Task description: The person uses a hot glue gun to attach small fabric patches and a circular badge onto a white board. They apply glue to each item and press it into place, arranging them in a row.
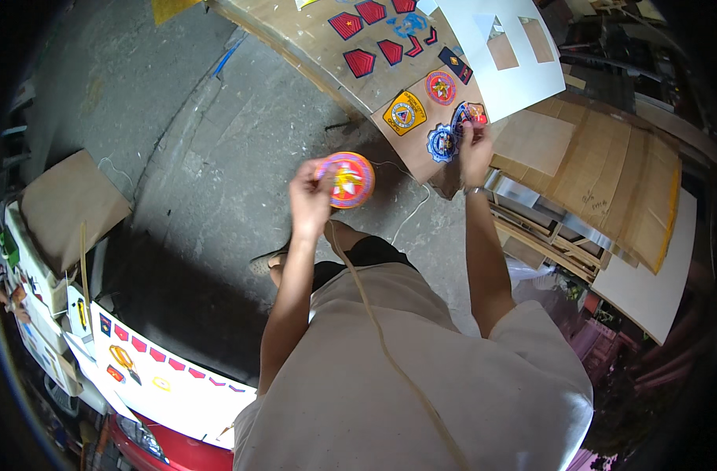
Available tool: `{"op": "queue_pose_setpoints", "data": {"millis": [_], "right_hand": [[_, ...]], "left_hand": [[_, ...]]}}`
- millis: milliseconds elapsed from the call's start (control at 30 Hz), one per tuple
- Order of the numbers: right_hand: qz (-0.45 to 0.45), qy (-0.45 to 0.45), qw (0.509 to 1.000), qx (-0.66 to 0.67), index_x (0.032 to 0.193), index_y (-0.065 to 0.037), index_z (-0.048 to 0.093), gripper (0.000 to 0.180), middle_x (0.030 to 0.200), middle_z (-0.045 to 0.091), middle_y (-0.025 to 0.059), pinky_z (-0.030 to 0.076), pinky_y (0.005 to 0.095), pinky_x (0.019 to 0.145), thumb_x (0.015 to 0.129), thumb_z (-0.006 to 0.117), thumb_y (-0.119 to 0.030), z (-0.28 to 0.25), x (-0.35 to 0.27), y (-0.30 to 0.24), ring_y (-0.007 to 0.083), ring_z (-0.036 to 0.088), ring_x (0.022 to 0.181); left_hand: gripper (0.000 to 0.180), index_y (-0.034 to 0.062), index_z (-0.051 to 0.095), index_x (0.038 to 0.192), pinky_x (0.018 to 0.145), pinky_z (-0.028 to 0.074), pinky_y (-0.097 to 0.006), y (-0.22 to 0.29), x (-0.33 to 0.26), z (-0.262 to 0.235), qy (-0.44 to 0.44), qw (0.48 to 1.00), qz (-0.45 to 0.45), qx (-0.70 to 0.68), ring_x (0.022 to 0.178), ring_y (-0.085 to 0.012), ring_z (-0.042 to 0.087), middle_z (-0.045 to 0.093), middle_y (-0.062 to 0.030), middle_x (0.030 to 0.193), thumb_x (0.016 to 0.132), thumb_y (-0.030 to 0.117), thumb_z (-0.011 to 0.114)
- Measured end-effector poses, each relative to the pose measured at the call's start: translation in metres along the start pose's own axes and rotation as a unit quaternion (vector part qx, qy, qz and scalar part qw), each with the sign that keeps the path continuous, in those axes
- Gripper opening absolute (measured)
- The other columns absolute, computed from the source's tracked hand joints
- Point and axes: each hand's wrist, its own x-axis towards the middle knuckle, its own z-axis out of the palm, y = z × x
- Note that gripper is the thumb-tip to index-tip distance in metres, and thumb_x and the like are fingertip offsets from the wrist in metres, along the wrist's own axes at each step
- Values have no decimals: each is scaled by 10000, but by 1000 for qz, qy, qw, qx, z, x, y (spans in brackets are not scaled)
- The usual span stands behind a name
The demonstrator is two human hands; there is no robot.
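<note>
My left hand (310, 200) is closed on the edge of a round red, yellow and purple patch (352, 180), held above the floor. My right hand (475, 149) is at the corner of the brown board, its fingers pinched on a dark blue and red patch (475, 113). A blue gear-shaped patch (442, 144) lies just left of those fingers. Nearby on the board lie a yellow shield-like patch (405, 114), a round red patch (441, 87) and a dark rectangular patch (456, 66).
Several red patches (359, 63) lie farther up the brown-topped table (327, 47). A white sheet with cut-outs (523, 78) and stacked cardboard (610, 173) are at the right. At lower left, a white board (178, 400) with patches stands by a red car (162, 447). A cord (386, 330) crosses my shirt.
</note>
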Motion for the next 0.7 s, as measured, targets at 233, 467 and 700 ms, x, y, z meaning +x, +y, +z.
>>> {"op": "queue_pose_setpoints", "data": {"millis": [233,467,700], "right_hand": [[-34,-9,962,-270,1183,22,622,789,1229,608,224,529,499,925,689,912,-520,8,55,57,390,636,1083],[25,51,987,147,966,-8,594,304,887,672,80,530,323,716,872,836,-165,-8,87,74,181,637,772],[15,25,999,-26,1098,0,681,428,880,728,106,565,386,734,952,738,-398,-13,83,66,254,694,776]], "left_hand": [[145,67,685,1067,668,477,-216,-45,-32,-125,211,976,-18,-44,763,-37,569,673,32,906,1003,193,712],[124,95,677,990,647,485,-235,-89,-95,-228,312,941,-45,-123,746,-54,590,674,28,883,1002,213,715],[84,112,676,977,656,526,-248,-115,-133,-252,358,915,-97,-159,719,-64,606,685,16,866,999,185,711]]}}
